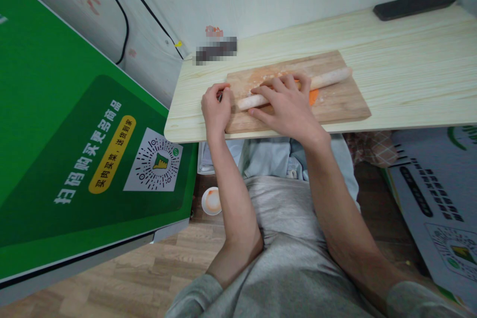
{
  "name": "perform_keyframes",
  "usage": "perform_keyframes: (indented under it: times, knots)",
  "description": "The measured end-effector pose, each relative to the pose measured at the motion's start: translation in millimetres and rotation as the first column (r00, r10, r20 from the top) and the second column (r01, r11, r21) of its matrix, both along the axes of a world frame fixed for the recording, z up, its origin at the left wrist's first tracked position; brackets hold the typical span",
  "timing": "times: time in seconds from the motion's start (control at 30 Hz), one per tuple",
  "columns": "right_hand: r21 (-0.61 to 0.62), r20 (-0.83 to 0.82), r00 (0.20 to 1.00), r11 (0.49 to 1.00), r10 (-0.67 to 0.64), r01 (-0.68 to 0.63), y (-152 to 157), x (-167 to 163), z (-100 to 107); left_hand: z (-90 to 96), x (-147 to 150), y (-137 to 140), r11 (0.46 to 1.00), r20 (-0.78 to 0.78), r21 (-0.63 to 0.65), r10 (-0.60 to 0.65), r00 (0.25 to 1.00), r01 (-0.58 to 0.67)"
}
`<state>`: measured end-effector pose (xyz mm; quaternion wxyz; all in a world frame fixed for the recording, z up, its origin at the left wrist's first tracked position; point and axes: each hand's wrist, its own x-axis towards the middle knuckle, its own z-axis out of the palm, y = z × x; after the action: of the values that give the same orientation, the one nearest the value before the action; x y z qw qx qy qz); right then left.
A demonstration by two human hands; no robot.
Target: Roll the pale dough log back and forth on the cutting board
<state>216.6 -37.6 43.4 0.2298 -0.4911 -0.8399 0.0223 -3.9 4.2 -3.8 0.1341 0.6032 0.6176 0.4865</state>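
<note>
A floury wooden rolling pin (331, 78) lies slantwise across a wooden cutting board (343, 107). My right hand (286, 104) is laid over the pin, its fingers across the top and the thumb on the near side. An orange piece, perhaps flattened dough (313, 96), shows under the pin beside that hand; the rest of it is hidden. At the board's left edge, near the pin's left end, my left hand (217, 112) is closed with its fingertips together. Something small and dark shows between its fingers, too small to name. White flour and orange crumbs dot the board's far side.
The board rests on a narrow pale wood table (410, 69) against a wall. A black phone-like slab (413, 5) lies at the back right. A green panel (55, 109) with a QR code stands left. Below the table is a small white bowl (211, 200).
</note>
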Motion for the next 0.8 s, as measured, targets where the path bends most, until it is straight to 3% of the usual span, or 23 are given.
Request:
perform_keyframes:
  times: [0.37, 0.8]
  knots:
    - [0.018, -0.031, 1.0, 1.0, 0.001, -0.001, 2.1, -0.8, -2.7, -2.7, -1.8, 2.0, 1.0, 0.013, -0.011, 0.0, 1.0, 0.0]
    - [0.008, -0.023, 1.0, 1.0, 0.006, -0.006, 0.2, -0.4, 0.9, 6.4, 4.7, -4.5, 1.0, 0.015, -0.02, 0.01, 1.0, -0.01]
